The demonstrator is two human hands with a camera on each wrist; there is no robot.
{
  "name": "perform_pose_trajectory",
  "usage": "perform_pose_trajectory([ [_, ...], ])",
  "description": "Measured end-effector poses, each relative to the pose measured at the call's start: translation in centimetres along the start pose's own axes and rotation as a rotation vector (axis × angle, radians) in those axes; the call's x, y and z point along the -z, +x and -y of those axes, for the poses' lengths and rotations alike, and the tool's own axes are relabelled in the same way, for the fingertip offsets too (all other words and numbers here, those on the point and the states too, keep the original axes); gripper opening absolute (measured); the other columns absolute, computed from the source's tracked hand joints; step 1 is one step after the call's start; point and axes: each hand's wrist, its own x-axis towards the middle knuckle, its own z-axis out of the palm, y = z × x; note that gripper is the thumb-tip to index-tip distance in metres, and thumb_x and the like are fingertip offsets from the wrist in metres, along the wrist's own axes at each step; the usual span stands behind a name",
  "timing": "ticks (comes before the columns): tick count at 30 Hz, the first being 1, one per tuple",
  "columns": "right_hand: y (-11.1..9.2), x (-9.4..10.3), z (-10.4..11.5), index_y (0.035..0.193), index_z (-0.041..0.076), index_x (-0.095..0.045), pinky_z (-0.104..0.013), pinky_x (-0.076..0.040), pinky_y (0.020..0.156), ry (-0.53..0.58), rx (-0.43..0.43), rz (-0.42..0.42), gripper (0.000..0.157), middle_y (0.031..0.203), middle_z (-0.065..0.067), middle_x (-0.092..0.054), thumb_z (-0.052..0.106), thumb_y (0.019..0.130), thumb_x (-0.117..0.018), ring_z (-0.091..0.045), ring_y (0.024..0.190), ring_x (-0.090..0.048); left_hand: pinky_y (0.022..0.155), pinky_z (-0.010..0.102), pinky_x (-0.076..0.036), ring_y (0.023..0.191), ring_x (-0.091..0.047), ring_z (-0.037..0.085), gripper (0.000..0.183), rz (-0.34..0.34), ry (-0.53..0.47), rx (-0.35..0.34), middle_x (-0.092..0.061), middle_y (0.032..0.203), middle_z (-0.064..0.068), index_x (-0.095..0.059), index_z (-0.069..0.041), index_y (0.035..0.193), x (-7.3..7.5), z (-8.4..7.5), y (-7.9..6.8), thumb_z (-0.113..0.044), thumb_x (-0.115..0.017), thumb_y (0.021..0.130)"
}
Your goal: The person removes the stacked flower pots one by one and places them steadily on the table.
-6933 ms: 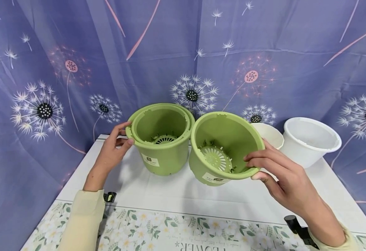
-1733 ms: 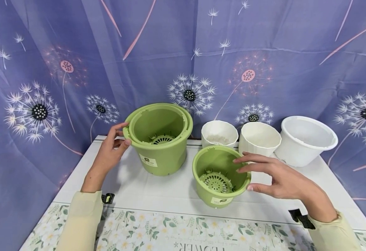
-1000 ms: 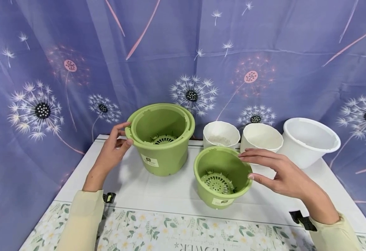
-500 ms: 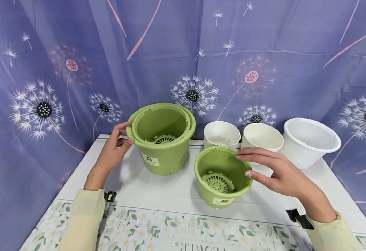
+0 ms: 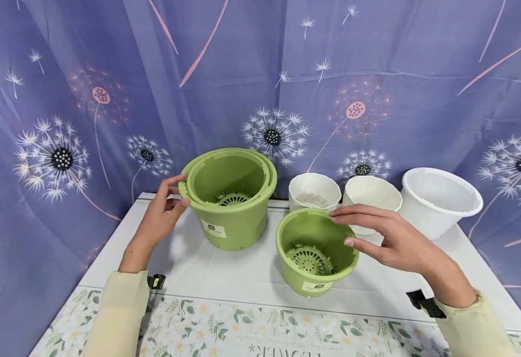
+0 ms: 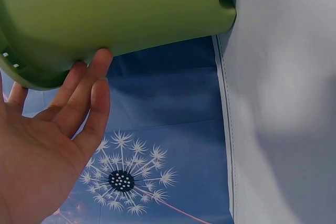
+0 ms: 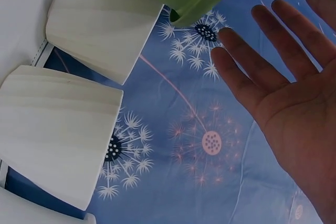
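My left hand (image 5: 160, 218) rests at the left rim of a large green plastic flower pot (image 5: 238, 230). In the left wrist view its gently bent fingers (image 6: 79, 93) touch the pot's outer wall. A second green pot (image 5: 198, 181) is nested inside the large one. A smaller green pot (image 5: 293, 275), with a slotted base and a label, stands upright on the table. My right hand (image 5: 394, 238) hovers at that pot's right rim, thumb and fingers spread. The right wrist view shows its fingers (image 7: 252, 66) apart from the green pot.
Behind the small pot stand a white faceted pot (image 5: 293, 191), a cream pot (image 5: 354, 191) and a larger white round pot (image 5: 425, 218). White cloth with a floral border (image 5: 225, 317) covers the table. A purple dandelion-print curtain (image 5: 225, 109) hangs behind.
The small green pot, earlier held tilted in my right hand, now stands lower on the table. My right hand has let go and lifted slightly leftward over its rim. The left hand stays put.
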Motion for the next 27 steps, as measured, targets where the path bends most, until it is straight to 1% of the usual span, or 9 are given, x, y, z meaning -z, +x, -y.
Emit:
perform_pose_trajectory([
  [6,0.9,0.7,0.1,0.142,0.02,-0.068,-0.017,-0.037,0.116,-0.024,0.002,0.032,0.062,0.144,-0.003,-0.066,0.0,0.086,-0.083,-0.022,0.132,-0.062,0.085,0.022,-0.052,0.106,-0.07,0.029,0.06,0.002,-0.01,0.0,-0.058,0.132,0.017,-0.031,-0.029,0.167,0.0,0.0,-0.1,-0.024,-0.056,0.112],
  [10,1.7,1.0,0.1,0.142,0.02,-0.068,-0.016,-0.038,0.115,-0.037,0.012,0.051,0.061,0.143,-0.002,-0.066,0.0,0.087,-0.083,-0.022,0.131,-0.062,0.085,0.021,-0.052,0.106,-0.07,0.03,0.06,0.0,-0.012,-0.003,-0.058,0.132,0.018,-0.031,-0.027,0.167,-0.1,-0.1,-0.1,-0.024,-0.057,0.112],
  [14,2.6,1.4,0.2,0.142,0.023,-0.068,-0.016,-0.039,0.113,-0.053,0.0,0.084,0.058,0.145,0.001,-0.065,0.004,0.089,-0.083,-0.018,0.132,-0.062,0.085,0.021,-0.053,0.106,-0.07,0.033,0.06,0.0,-0.013,0.001,-0.058,0.131,0.018,-0.031,-0.027,0.167,-0.1,-0.1,0.0,-0.025,-0.057,0.112],
  [17,3.4,1.5,0.4,0.143,0.024,-0.068,-0.017,-0.041,0.112,-0.066,0.011,0.101,0.058,0.146,0.002,-0.064,0.006,0.09,-0.083,-0.016,0.132,-0.062,0.085,0.021,-0.053,0.106,-0.07,0.034,0.06,-0.001,-0.012,0.001,-0.058,0.131,0.019,-0.032,-0.027,0.167,-0.1,-0.1,0.0,-0.025,-0.057,0.112],
  [19,3.9,1.6,0.5,0.143,0.024,-0.067,-0.018,-0.042,0.11,-0.073,0.034,0.103,0.058,0.145,0.002,-0.064,0.006,0.09,-0.082,-0.017,0.131,-0.063,0.085,0.021,-0.053,0.106,-0.07,0.032,0.061,-0.001,-0.01,0.002,-0.058,0.131,0.019,-0.032,-0.027,0.167,-0.1,-0.1,0.0,-0.025,-0.058,0.112],
  [22,4.4,1.7,0.6,0.143,0.024,-0.067,-0.02,-0.044,0.109,-0.079,0.046,0.113,0.057,0.145,0.002,-0.064,0.007,0.09,-0.082,-0.016,0.131,-0.063,0.084,0.022,-0.053,0.105,-0.07,0.03,0.061,-0.004,-0.013,-0.001,-0.059,0.131,0.019,-0.032,-0.027,0.166,-0.1,0.0,0.0,-0.025,-0.058,0.112],
  [27,5.1,1.7,0.6,0.143,0.024,-0.068,-0.021,-0.044,0.109,-0.097,0.047,0.131,0.055,0.145,0.004,-0.064,0.009,0.092,-0.082,-0.015,0.131,-0.063,0.085,0.023,-0.054,0.102,-0.07,0.02,0.06,-0.009,-0.015,0.002,-0.059,0.13,0.018,-0.033,-0.027,0.166,0.0,0.0,0.0,-0.025,-0.059,0.111],
])
